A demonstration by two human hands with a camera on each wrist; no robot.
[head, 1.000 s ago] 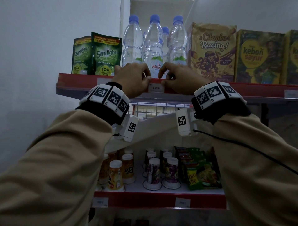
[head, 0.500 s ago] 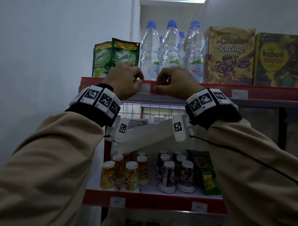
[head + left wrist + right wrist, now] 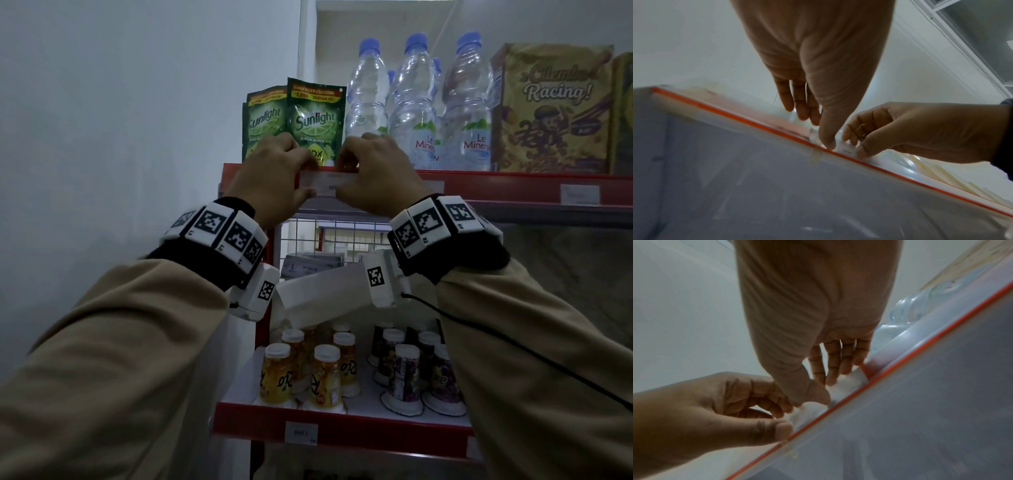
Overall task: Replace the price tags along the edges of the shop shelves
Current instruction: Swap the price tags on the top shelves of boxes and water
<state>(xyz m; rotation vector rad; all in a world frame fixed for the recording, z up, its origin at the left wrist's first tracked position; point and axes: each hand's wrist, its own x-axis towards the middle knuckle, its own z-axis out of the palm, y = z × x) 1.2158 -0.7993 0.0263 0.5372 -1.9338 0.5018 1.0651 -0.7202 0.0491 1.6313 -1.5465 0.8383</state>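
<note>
While both hands meet at the red rail [image 3: 496, 186] of the top shelf, mid-frame in the head view, a white tag [image 3: 325, 185] sits between them, flat against the rail face. The left hand [image 3: 270, 174] pinches the tag's left end, thumb low and fingers curled over the top lip. The right hand [image 3: 373, 178] pinches the right end in the same way. In the left wrist view, the left thumb [image 3: 827, 139] presses right at the rail's lower edge.

To do this step well, I judge the tag should be kept level, worked evenly from both ends, and its bottom edge seated along the lower lip before the top is eased in.

Edges and room: green pouches [image 3: 317, 120] stand just behind the fingers, at the upper centre of the frame. Bottles [image 3: 416, 102] stand beside them to the right, close to the right knuckles. Fingers pushed too far back could likely tip them. A bare wall fills the left of the frame. Below, open space separates the hands from the lower shelf [image 3: 342, 433], so pulling back and down looks free.
</note>
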